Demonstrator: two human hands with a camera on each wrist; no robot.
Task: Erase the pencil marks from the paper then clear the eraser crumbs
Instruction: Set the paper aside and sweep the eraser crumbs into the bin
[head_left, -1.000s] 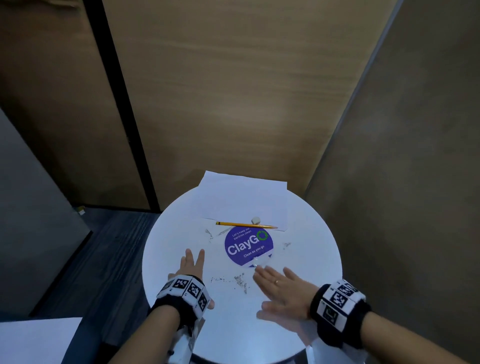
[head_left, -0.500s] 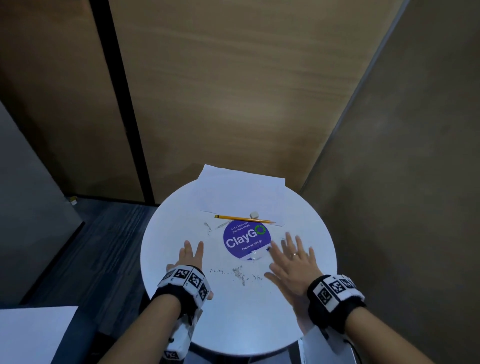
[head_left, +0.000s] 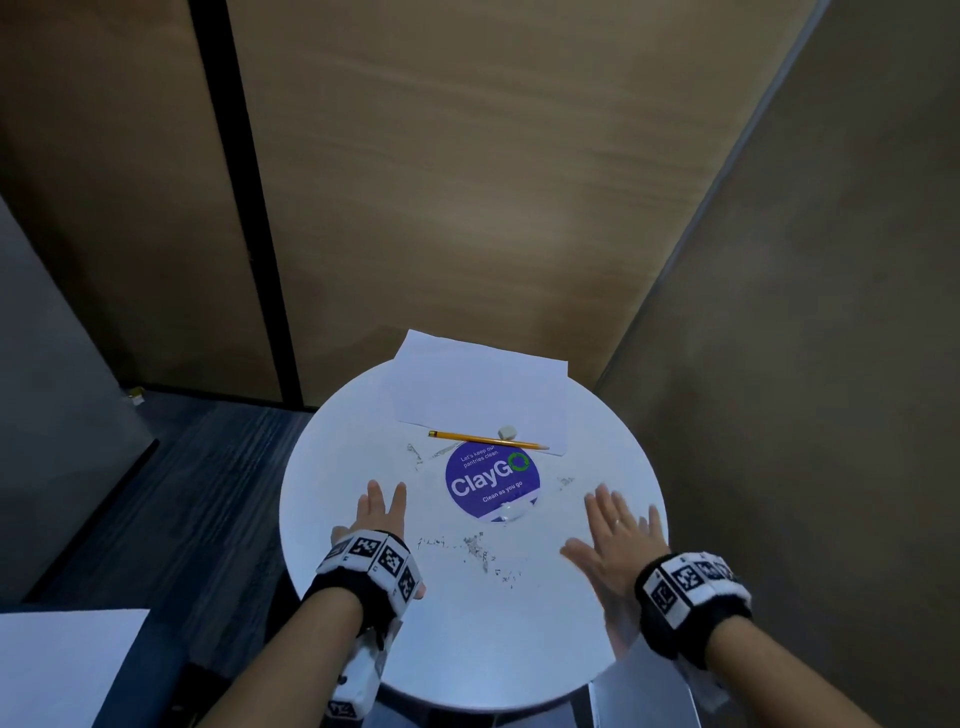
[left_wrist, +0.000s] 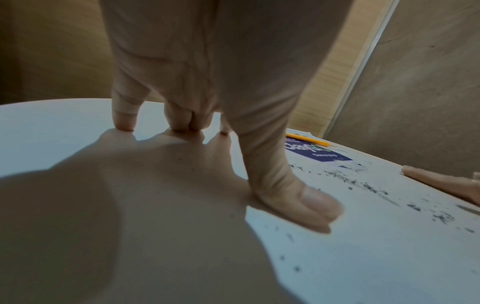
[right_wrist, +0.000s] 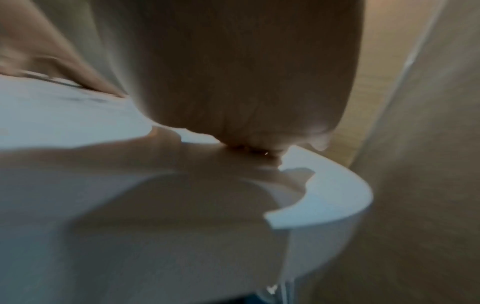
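Dark eraser crumbs (head_left: 480, 552) lie scattered on the round white table (head_left: 519, 649) between my two hands, and show again as eraser crumbs (left_wrist: 369, 187) in the left wrist view. My left hand (head_left: 382, 512) lies flat on the table, fingers straight, left of the crumbs. My right hand (head_left: 621, 535) is flat with spread fingers near the table's right edge, holding nothing. At the far side lies the white paper (head_left: 478, 395), with a yellow pencil (head_left: 488, 440) and a small white eraser (head_left: 506, 431) at its near edge.
A round purple ClayGo sticker (head_left: 491, 486) sits mid-table, with smaller crumb patches (head_left: 415, 454) beside it. Wood panel walls stand close behind and to the right. Dark floor lies to the left, and a white surface (head_left: 62, 670) fills the lower left corner.
My right hand has swept from the middle of the table, near the crumbs, out to the right edge. The left hand has stayed flat in place.
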